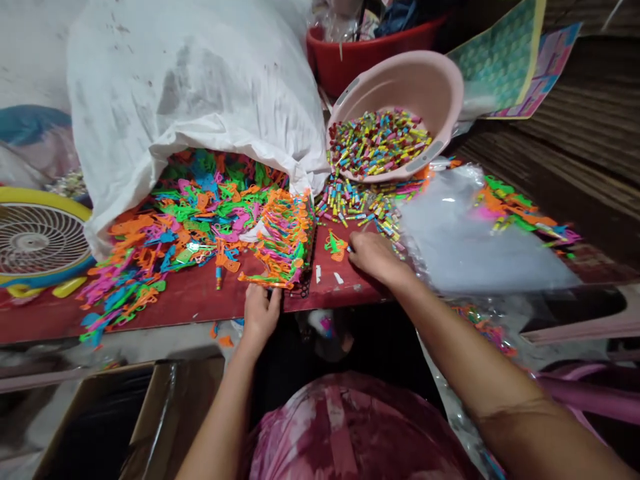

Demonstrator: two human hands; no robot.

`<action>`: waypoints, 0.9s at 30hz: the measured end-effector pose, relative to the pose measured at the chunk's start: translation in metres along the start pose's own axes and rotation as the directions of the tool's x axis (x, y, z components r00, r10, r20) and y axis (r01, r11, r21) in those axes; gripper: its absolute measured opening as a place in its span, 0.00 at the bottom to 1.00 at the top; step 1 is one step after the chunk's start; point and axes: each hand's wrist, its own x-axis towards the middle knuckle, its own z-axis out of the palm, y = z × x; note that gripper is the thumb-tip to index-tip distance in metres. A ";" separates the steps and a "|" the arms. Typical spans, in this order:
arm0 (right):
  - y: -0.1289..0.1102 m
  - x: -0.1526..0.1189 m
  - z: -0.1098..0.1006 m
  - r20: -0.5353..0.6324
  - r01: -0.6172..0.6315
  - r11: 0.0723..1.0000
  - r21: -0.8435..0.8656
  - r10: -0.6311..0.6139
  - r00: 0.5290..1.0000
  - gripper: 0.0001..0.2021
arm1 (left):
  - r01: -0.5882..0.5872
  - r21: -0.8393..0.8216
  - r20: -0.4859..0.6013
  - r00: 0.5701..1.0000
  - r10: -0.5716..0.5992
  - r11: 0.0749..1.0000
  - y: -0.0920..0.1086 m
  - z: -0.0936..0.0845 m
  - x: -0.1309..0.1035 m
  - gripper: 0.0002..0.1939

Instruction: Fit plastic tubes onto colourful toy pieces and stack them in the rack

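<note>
Now the plastic stack (289, 237) runs lengthwise away from the half-curled left hand (261, 311); the right hand (374, 255) curls too, both grips unclear.

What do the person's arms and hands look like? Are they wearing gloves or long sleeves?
No gloves: the left hand and right hand are bare. The left forearm and right forearm are bare too, with no sleeves in view and no watch or bracelet on either wrist. The garment is a blotchy mix of pinks and dark reds.
</note>
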 end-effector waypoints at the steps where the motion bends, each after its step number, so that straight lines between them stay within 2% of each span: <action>1: 0.003 0.001 -0.001 0.016 0.015 1.000 -0.009 -0.015 1.000 0.11 | 0.002 -0.011 0.028 1.000 -0.002 1.000 -0.004 -0.004 0.004 0.12; 5: 0.024 -0.003 0.005 -0.021 0.055 0.996 0.064 -0.054 0.998 0.08 | 0.010 -0.109 0.096 0.995 0.001 0.994 -0.012 -0.011 0.014 0.13; 7: 0.033 -0.008 0.011 -0.104 0.083 0.973 0.213 -0.061 0.993 0.06 | 0.042 -0.198 0.077 0.997 -0.027 0.979 -0.009 -0.012 0.010 0.18; 8: 0.035 -0.012 0.014 -0.152 0.103 0.941 0.324 -0.056 0.987 0.05 | 0.062 -0.230 0.034 0.998 -0.056 0.971 -0.006 -0.012 0.005 0.20; 10: 0.032 -0.020 0.021 -0.227 0.151 0.808 0.569 -0.022 0.974 0.05 | 0.092 -0.250 -0.114 0.986 -0.124 0.964 0.003 -0.012 -0.011 0.23; 12: 0.018 -0.030 0.028 -0.248 0.182 0.624 0.760 0.020 0.968 0.07 | 0.099 -0.210 -0.297 0.941 -0.160 0.973 0.017 -0.013 -0.030 0.22; 13: 0.007 -0.034 0.032 -0.243 0.190 0.544 0.817 0.026 0.970 0.08 | 0.092 -0.156 -0.384 0.912 -0.146 0.983 0.025 -0.014 -0.040 0.19; 14: -0.005 -0.038 0.037 -0.240 0.200 0.481 0.854 0.023 0.970 0.08 | 0.060 -0.109 -0.424 0.900 -0.101 0.992 0.034 -0.016 -0.048 0.15; 16: -0.032 -0.044 0.046 -0.272 0.246 0.403 0.882 0.009 0.962 0.08 | -0.082 -0.063 -0.402 0.914 0.050 0.995 0.053 -0.019 -0.059 0.10; 18: -0.054 -0.047 0.055 -0.339 0.307 0.416 0.856 0.004 0.941 0.07 | -0.220 -0.019 -0.388 0.901 0.195 0.975 0.070 -0.024 -0.060 0.12; 20: -0.070 -0.048 0.061 -0.422 0.372 0.480 0.795 -0.003 0.906 0.06 | -0.308 0.017 -0.414 0.864 0.287 0.951 0.084 -0.029 -0.053 0.17; 22: -0.079 -0.047 0.065 -0.484 0.429 0.549 0.717 -0.050 0.873 0.05 | -0.343 0.067 -0.417 0.843 0.338 0.937 0.094 -0.033 -0.040 0.23; 24: -0.084 -0.046 0.067 -0.518 0.465 0.625 0.626 -0.113 0.848 0.05 | -0.350 0.148 -0.365 0.850 0.380 0.925 0.101 -0.036 -0.026 0.27; 27: -0.089 -0.043 0.068 -0.534 0.472 0.749 0.466 -0.188 0.825 0.09 | -0.349 0.268 -0.289 0.860 0.420 0.898 0.107 -0.034 -0.014 0.24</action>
